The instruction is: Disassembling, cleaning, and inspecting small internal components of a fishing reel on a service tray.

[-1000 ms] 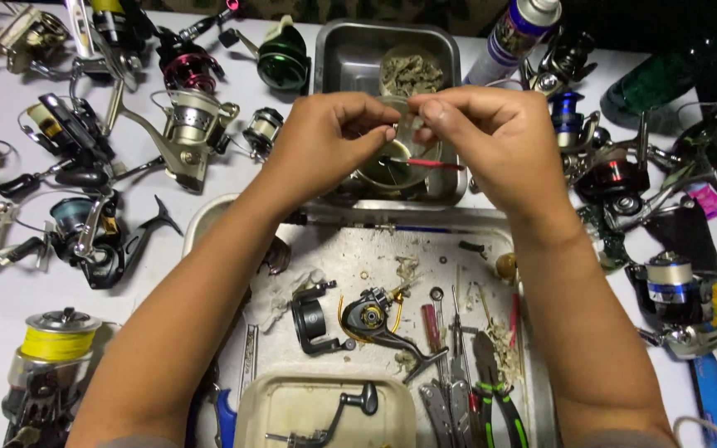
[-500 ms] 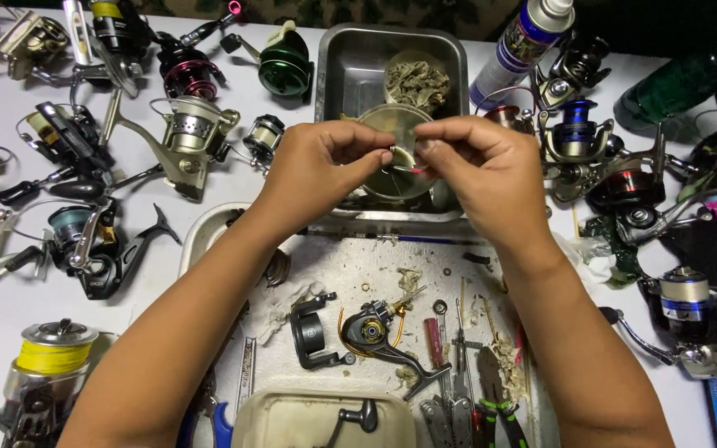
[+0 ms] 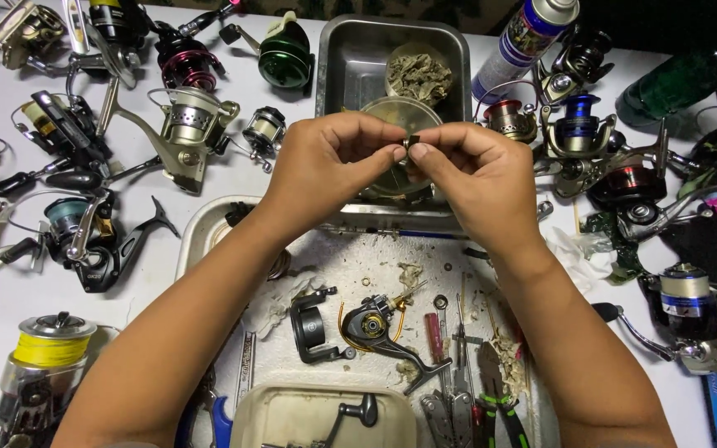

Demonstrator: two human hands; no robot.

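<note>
Pinching a small dark part (image 3: 408,146) at upper centre, left hand (image 3: 325,162) and right hand (image 3: 470,170) grip it equally close; its long axis seems upright.

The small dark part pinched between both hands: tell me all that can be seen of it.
The small dark part looks like a short, cylindrical metal piece, mostly hidden. Fingertips of the left hand and right hand pinch it from either side, holding it in the air above the grey metal tray. Finer detail cannot be told.
</note>
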